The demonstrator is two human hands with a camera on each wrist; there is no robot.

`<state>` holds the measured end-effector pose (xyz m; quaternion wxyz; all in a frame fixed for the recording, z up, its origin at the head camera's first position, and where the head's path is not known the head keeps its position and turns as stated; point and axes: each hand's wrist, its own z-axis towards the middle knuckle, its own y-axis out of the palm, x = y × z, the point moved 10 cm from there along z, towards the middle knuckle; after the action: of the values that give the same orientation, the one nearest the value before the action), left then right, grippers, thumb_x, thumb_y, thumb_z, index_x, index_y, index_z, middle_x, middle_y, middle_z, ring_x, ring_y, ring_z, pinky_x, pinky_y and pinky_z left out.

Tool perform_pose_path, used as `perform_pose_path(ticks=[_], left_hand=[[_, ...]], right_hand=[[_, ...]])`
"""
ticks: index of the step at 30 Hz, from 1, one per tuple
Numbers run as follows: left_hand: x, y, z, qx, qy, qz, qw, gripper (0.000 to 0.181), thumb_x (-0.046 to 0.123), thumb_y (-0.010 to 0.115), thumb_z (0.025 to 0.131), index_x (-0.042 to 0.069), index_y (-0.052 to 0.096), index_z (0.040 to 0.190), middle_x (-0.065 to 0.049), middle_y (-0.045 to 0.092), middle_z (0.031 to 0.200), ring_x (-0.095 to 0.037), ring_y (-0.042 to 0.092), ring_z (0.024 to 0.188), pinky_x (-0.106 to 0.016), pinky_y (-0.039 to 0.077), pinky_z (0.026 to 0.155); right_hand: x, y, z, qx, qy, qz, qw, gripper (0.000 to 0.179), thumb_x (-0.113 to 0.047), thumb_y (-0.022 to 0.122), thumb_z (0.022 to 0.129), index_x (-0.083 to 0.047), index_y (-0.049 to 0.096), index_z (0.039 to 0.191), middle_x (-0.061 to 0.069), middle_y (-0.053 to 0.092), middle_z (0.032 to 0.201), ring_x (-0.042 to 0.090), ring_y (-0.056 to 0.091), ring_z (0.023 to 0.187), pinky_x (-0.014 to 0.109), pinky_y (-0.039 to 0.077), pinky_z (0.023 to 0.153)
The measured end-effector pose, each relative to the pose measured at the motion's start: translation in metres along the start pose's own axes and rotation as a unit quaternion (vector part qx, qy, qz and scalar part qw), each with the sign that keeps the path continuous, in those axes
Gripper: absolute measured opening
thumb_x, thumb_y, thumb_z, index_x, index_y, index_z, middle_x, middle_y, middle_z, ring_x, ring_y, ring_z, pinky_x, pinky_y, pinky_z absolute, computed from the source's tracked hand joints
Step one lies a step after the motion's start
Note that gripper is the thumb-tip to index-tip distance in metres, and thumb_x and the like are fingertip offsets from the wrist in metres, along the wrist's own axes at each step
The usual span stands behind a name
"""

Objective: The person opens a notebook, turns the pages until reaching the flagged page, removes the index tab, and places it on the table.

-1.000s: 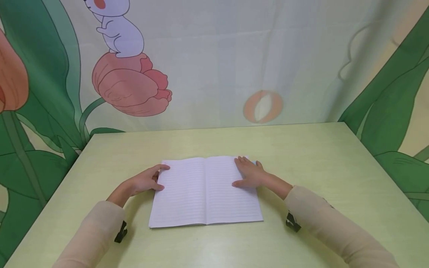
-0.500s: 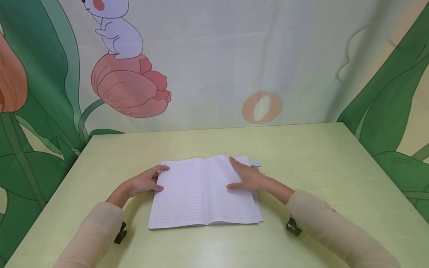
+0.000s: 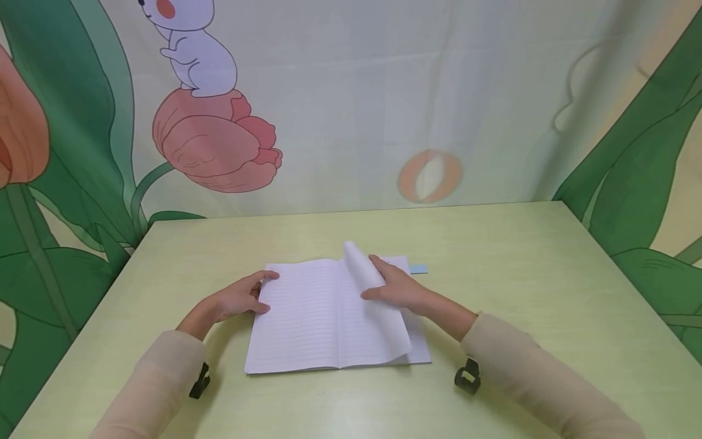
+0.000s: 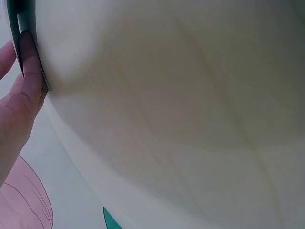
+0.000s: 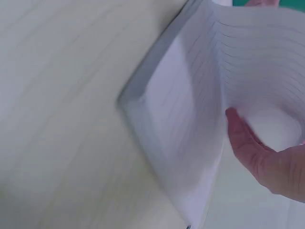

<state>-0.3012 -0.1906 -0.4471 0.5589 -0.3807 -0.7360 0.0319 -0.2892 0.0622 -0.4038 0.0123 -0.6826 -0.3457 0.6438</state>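
Note:
An open notebook (image 3: 296,323) with ruled white pages lies on the table in the head view. My left hand (image 3: 238,297) grips its left edge, the thumb on the page; in the left wrist view the fingers (image 4: 29,71) reach in at the notebook's edge. On the other side, my right hand (image 3: 401,289) holds a lifted right-hand page (image 3: 378,323), which curls up and over toward the spine. The right wrist view shows this page (image 5: 257,52) bowed upward around the right hand (image 5: 271,164), with another lined page flat below.
A light blue tab (image 3: 418,269) sticks out past the notebook's upper right edge. The pale green table (image 3: 493,244) runs back to a curtain (image 3: 340,122) printed with tulips and a white animal. Dark straps or clips (image 3: 468,376) hang at the sleeves.
The right hand has moved left from the right page's outer edge, lifting and curling that page toward the spine. The blue tab has come into fuller view. The left hand stays at the left edge.

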Motion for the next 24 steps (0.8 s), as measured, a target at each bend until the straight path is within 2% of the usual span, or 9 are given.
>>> perform_pose_path(ticks=[3,6,8,12,15,20,21,24], left_hand=[[0.0,0.0,0.001,0.0,-0.001,0.0,1.0,0.066,-0.002,0.063,0.081,0.007,0.031,0.138,-0.021,0.036,0.126,-0.031,0.038,0.109,-0.04,0.035,0.091],[0.0,0.0,0.0,-0.002,-0.001,-0.005,1.0,0.066,-0.002,0.063,0.081,0.007,0.031,0.138,-0.021,0.037,0.126,-0.031,0.038,0.109,-0.04,0.035,0.091],[0.0,0.0,0.0,-0.001,-0.001,-0.005,1.0,0.066,-0.002,0.063,0.081,0.006,0.031,0.138,-0.021,0.036,0.127,-0.031,0.038,0.109,-0.04,0.035,0.092],[-0.001,-0.001,0.0,0.002,-0.003,-0.003,1.0,0.065,0.0,0.063,0.082,0.007,0.031,0.138,-0.021,0.034,0.129,-0.031,0.037,0.109,-0.041,0.035,0.092],[0.0,0.0,-0.001,-0.003,-0.007,-0.011,0.9999,0.059,0.01,0.059,0.088,0.007,0.03,0.139,-0.022,0.031,0.131,-0.032,0.035,0.112,-0.042,0.035,0.092],[0.002,0.008,-0.002,-0.037,-0.011,-0.067,0.997,0.058,0.034,0.038,0.098,0.005,0.019,0.144,-0.021,0.011,0.147,-0.036,0.018,0.131,-0.052,0.027,0.1],[0.002,0.008,-0.002,-0.042,-0.014,-0.077,0.996,0.059,0.037,0.034,0.099,0.004,0.015,0.144,-0.02,0.006,0.148,-0.037,0.015,0.131,-0.053,0.024,0.1],[0.001,0.009,-0.003,-0.044,-0.023,-0.099,0.9938,0.062,0.042,0.024,0.099,0.005,0.007,0.146,-0.02,0.004,0.148,-0.037,0.018,0.13,-0.052,0.023,0.101]], right_hand=[[-0.002,0.001,0.003,0.012,0.011,0.092,0.9956,0.071,-0.008,0.066,0.077,-0.009,0.032,0.139,0.017,0.054,0.111,0.026,0.058,0.084,0.038,0.05,0.065],[-0.003,0.006,0.005,0.016,0.03,0.162,0.9861,0.069,-0.009,0.066,0.078,-0.011,0.033,0.139,0.017,0.055,0.108,0.025,0.06,0.081,0.038,0.05,0.064],[-0.005,0.011,0.008,0.014,0.031,0.184,0.9823,0.071,-0.01,0.067,0.079,-0.012,0.031,0.14,0.018,0.055,0.108,0.025,0.06,0.082,0.039,0.05,0.065],[-0.009,0.025,0.013,0.008,0.031,0.176,0.9839,0.079,-0.014,0.069,0.079,-0.014,0.023,0.144,0.017,0.055,0.11,0.024,0.059,0.084,0.036,0.049,0.069],[-0.011,0.035,0.016,0.007,0.032,0.15,0.9881,0.086,-0.018,0.071,0.079,-0.014,0.017,0.146,0.016,0.052,0.118,0.023,0.057,0.091,0.036,0.047,0.077],[-0.015,0.047,0.024,0.011,0.014,0.119,0.9928,0.094,-0.02,0.072,0.077,-0.01,0.011,0.147,0.013,0.041,0.134,0.023,0.049,0.105,0.039,0.037,0.092],[-0.016,0.05,0.025,0.009,0.011,0.119,0.9927,0.095,-0.02,0.073,0.077,-0.01,0.009,0.147,0.013,0.041,0.134,0.022,0.049,0.106,0.039,0.038,0.092],[-0.019,0.061,0.027,-0.012,0.005,0.123,0.9923,0.1,-0.019,0.073,0.077,-0.011,0.002,0.147,0.014,0.051,0.124,0.02,0.053,0.1,0.035,0.042,0.086]])
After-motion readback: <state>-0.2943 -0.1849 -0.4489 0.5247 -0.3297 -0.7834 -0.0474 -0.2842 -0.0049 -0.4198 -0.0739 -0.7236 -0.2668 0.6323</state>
